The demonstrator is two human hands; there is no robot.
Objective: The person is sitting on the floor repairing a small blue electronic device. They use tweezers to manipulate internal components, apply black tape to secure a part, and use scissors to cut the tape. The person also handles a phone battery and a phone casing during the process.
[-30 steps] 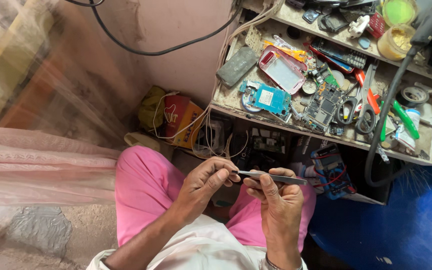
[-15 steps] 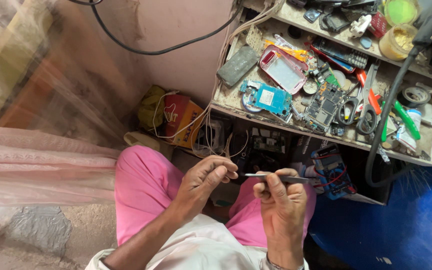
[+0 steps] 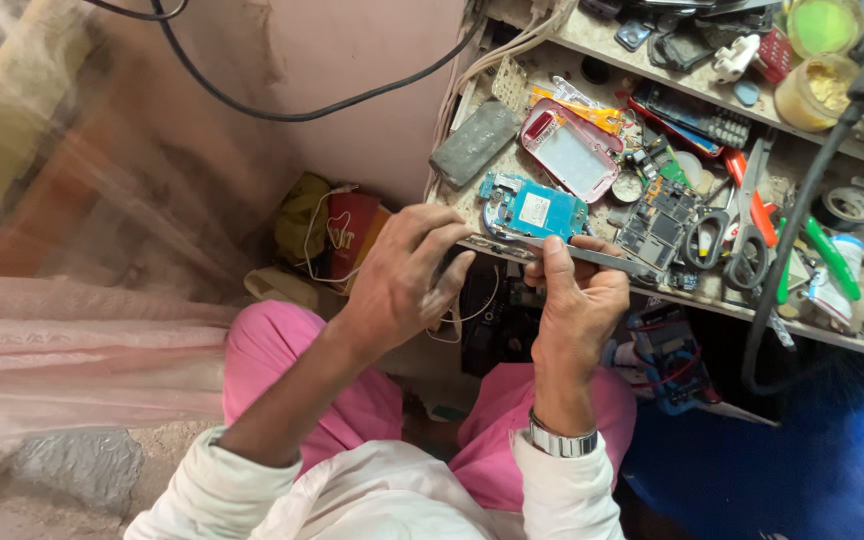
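Right hand (image 3: 577,300) fingers closed around tweezers (image 3: 592,257), tips pointing left toward left hand (image 3: 407,275). Left fingers pinched on small part, too small to identify, just below blue circuit board (image 3: 535,210) at surface (image 3: 832,330) edge. Judgement: steady wrists, light squeeze, meet tips slowly.
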